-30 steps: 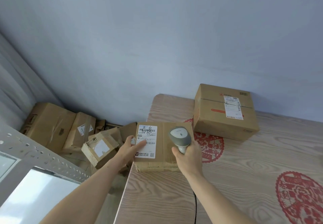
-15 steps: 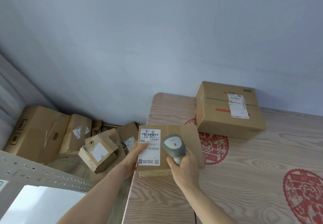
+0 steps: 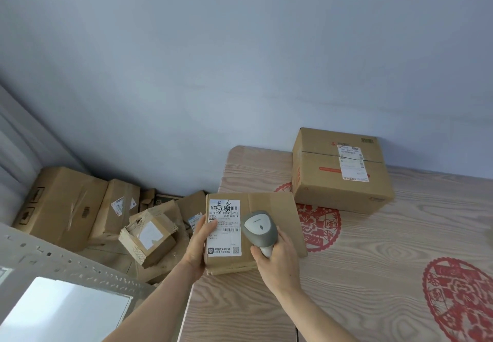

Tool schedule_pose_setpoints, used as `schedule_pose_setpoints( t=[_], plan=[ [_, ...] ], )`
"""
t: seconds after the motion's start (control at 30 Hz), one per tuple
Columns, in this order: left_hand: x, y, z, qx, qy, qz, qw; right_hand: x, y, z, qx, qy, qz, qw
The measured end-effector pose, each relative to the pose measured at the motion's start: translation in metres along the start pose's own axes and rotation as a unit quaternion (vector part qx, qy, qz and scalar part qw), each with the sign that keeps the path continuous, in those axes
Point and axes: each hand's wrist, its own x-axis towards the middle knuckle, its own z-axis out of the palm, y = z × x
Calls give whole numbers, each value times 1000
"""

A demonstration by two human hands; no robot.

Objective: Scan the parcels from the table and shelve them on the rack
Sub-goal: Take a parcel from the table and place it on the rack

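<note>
Step in hand: the scan, by my reading; the flat parcel (image 3: 256,232) lies at the near left corner of the worktop (image 3: 373,275) with its white shipping label (image 3: 224,227) facing up.
Left hand: the left hand (image 3: 198,248) grips the parcel's left edge, thumb resting on the label, steadying it.
Right hand: the right hand (image 3: 277,261) is wrapped round the handle of the grey scanner (image 3: 259,228), whose head hangs just over the parcel, right beside the label.
Aim: the scanner's head sits close to the barcode strip in the label's middle; I cannot tell whether a beam is falling on it.
Second parcel: a larger box (image 3: 338,171) stands further back on the worktop against the wall, well apart from both hands, label up, seemingly waiting its turn.
Rack: a perforated grey rack frame (image 3: 53,261) shows at the lower left, beside the worktop.
Floor: a heap of other cardboard boxes (image 3: 106,216) lies by the wall on the left.
Next move: once the code reads, I would expect the scanner to draw clear so the parcel can be lifted leftward to the rack; the left-hand grip on one edge alone looks thin for carrying, so a fuller hold seems called for.
</note>
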Motion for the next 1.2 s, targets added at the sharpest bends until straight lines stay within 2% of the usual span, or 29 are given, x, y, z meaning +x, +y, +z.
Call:
schedule_pose_setpoints(
  t=[0.3, 0.53, 0.77, 0.97, 1.2],
  plan=[
    [-51, -33, 31, -46, 47, 125, 990, -41, 5, -36, 143, -27, 24, 989],
    [-107, -60, 68, -39, 71, 212, 974, -92, 7, -65, 170, -68, 18, 983],
    [-146, -70, 86, -47, 115, 268, 955, -130, -8, -92, 180, -124, -29, 975],
    [-165, -55, 87, -49, 97, 299, 948, -141, -31, -97, 163, -113, -64, 978],
    [-174, -45, 78, -39, 97, 322, 941, -154, -48, -89, 140, -91, -59, 984]
  ],
)
